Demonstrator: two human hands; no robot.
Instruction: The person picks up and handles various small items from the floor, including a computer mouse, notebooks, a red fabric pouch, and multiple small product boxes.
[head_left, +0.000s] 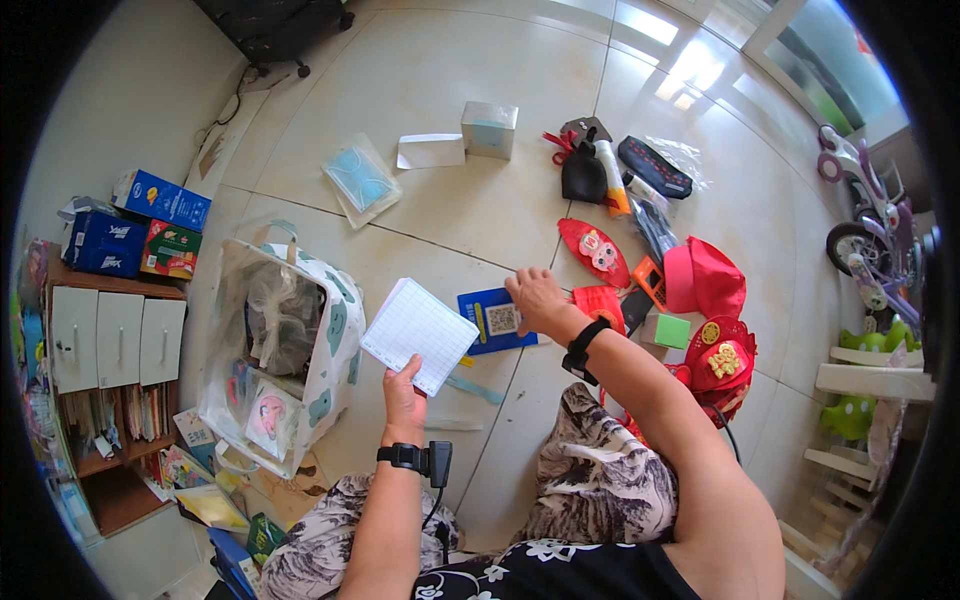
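A pad of white grid-lined paper is gripped in my left hand, the thumb lying over its lower edge. My right hand reaches down to the right end of a blue card with a square code on it. Its fingers are bent and closed over the card's edge; the fingertips are partly hidden. Just right of that hand lie a red pouch and a red oval piece with a cartoon face. Pale strips rest on the floor below the card.
A white fabric storage bin with bagged items lies open at left, near a small cabinet. Farther off are packaged masks, a small box and a black pouch. Red hats and a green-sided box lie right.
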